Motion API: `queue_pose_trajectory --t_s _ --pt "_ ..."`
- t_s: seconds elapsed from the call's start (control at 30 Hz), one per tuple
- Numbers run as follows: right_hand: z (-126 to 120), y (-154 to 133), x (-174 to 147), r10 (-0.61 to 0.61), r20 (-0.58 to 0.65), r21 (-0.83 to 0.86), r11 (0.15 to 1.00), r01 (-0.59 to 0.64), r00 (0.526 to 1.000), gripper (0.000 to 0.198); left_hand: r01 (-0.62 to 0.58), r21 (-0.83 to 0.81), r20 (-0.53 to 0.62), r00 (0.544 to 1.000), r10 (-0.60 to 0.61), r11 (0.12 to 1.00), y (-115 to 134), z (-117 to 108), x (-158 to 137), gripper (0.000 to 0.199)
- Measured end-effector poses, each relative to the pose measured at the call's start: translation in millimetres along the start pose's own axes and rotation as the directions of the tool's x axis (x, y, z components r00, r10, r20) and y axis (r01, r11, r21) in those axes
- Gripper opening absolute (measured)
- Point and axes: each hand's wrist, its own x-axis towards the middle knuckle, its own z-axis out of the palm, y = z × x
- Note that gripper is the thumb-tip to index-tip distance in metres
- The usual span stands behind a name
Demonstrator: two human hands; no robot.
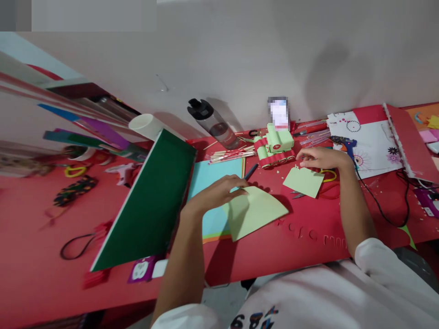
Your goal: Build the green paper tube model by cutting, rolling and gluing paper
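Observation:
My left hand (224,189) grips the upper left edge of a pale green paper piece (259,212) with a curved side. A dark pen (251,172) slants up beside its fingertips; whether the fingers also hold the pen is unclear. Beneath that hand lies a stack of coloured sheets, light blue sheet (214,176) on top. My right hand (320,158) hovers at the top edge of a smaller pale green paper (304,181), its fingers bent together; what they hold, if anything, is too small to make out. Scissors (327,176) with yellow handles lie partly under this paper.
A green board (151,205) stands at the left. Behind are a water bottle (214,123), a phone (279,112) and a green and red paper model (274,145). A blue glue gun (349,145) with a black cord (380,212) lies right. Scraps dot the red table (254,260).

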Motion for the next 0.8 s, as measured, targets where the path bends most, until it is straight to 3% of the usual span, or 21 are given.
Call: queue_pose_trajectory --t_s 0.13,0.2,0.27,0.3,0.37,0.5,0.63,0.7,0.8 --pt "3 -5 1 -0.172 0.03 0.074 0.983 0.169 0.985 0.042 0.02 -0.184 -0.189 0.98 -0.055 0.983 3 -22 -9 0.034" --pt "6 -6 4 -0.266 0.059 0.159 0.954 0.254 0.962 0.049 -0.009 -0.227 -0.38 0.922 -0.08 0.974 7 -27 -8 0.03" --pt "10 -6 8 -0.355 0.066 0.258 0.909 0.328 0.933 0.061 -0.042 -0.311 -0.541 0.829 -0.14 0.95 12 -27 -2 0.029" --pt "12 -7 10 -0.384 0.047 0.303 0.885 0.354 0.922 0.066 -0.052 -0.38 -0.595 0.778 -0.201 0.924 15 -26 2 0.029" --pt "17 -9 14 -0.392 -0.034 0.362 0.853 0.377 0.919 0.074 -0.125 -0.483 -0.61 0.759 -0.23 0.867 21 -22 14 0.032" --pt "27 -18 22 -0.322 -0.284 0.376 0.829 0.414 0.903 0.065 -0.24 -0.521 -0.581 0.803 -0.134 0.819 33 -19 40 0.049" --pt "28 -21 25 -0.286 -0.437 0.284 0.856 0.433 0.853 0.039 -0.265 -0.483 -0.513 0.858 -0.025 0.834 41 -28 55 0.042" --pt "24 -19 24 -0.353 -0.484 0.192 0.85 0.491 0.801 0.03 -0.275 -0.448 -0.477 0.878 0.033 0.851 45 -36 58 0.038" --pt "18 -14 23 -0.487 -0.541 0.069 0.787 0.613 0.686 0.024 -0.29 -0.499 -0.412 0.908 0.071 0.817 52 -46 58 0.051"
